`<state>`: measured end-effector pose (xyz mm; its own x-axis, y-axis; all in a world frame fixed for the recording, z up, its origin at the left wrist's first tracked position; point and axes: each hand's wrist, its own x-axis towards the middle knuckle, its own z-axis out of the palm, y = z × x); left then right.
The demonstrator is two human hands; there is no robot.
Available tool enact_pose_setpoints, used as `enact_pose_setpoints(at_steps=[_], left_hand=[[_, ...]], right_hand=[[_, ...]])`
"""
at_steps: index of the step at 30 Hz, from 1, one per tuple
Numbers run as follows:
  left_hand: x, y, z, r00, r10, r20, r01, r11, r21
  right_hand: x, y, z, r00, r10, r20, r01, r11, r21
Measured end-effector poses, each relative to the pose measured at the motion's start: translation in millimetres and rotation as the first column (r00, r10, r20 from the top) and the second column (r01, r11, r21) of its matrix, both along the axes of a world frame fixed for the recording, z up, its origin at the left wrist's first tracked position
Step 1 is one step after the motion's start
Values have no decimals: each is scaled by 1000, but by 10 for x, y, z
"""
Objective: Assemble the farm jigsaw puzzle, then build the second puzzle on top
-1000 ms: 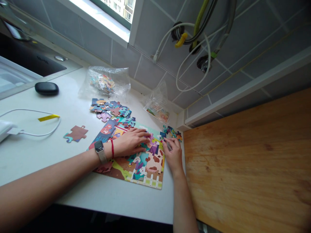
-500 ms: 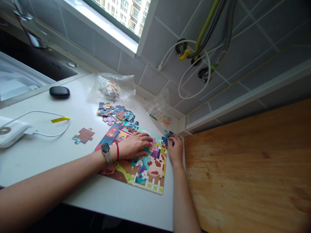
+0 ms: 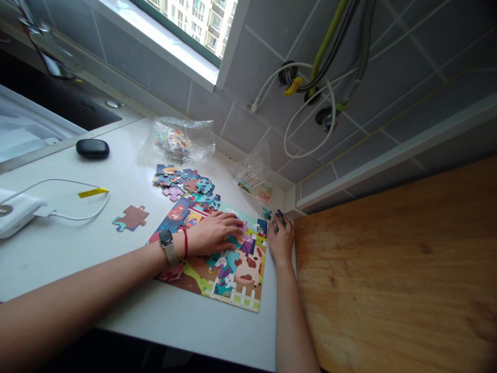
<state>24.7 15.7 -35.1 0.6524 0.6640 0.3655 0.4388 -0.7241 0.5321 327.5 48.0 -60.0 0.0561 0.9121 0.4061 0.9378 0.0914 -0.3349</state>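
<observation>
Colourful, flat cardboard jigsaw (image 3: 248, 270) lies on the white counter (image 3: 163, 316), its middle hidden from me by the left hand (image 3: 219, 233), fingers spread. The right hand (image 3: 281, 239) curls over small dark pieces (image 3: 279, 217), and I can't tell whether its fingertips meet. Beyond, I count two clear plastic bags (image 3: 202, 135) but not the overlapping heap (image 3: 190, 184).

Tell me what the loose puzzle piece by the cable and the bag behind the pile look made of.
Puzzle piece: probably thick cardboard with a printed, smooth face; it lies flat with crisp cut edges.

Bag: thin, glossy clear plastic, judging by its crinkles, highlights and the pieces showing through.
</observation>
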Motion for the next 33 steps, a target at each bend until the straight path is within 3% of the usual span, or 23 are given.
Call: enact_pose_setpoints(at_steps=[5, 10, 21, 33], left_hand=[[-15, -8, -20, 999, 32, -24, -33, 999, -17], [-13, -27, 28, 998, 69, 6, -69, 996, -55], [-8, -7, 187, 896, 295, 332, -195, 933, -304], [5, -24, 173, 922, 243, 300, -140, 934, -327]], right_hand=[[-14, 7, 33, 998, 69, -9, -70, 997, -14], [-40, 14, 14, 998, 61, -4, -61, 998, -31], [-36, 10, 9, 998, 54, -42, -54, 999, -3], [135, -17, 71, 994, -82, -68, 80, 997, -23]])
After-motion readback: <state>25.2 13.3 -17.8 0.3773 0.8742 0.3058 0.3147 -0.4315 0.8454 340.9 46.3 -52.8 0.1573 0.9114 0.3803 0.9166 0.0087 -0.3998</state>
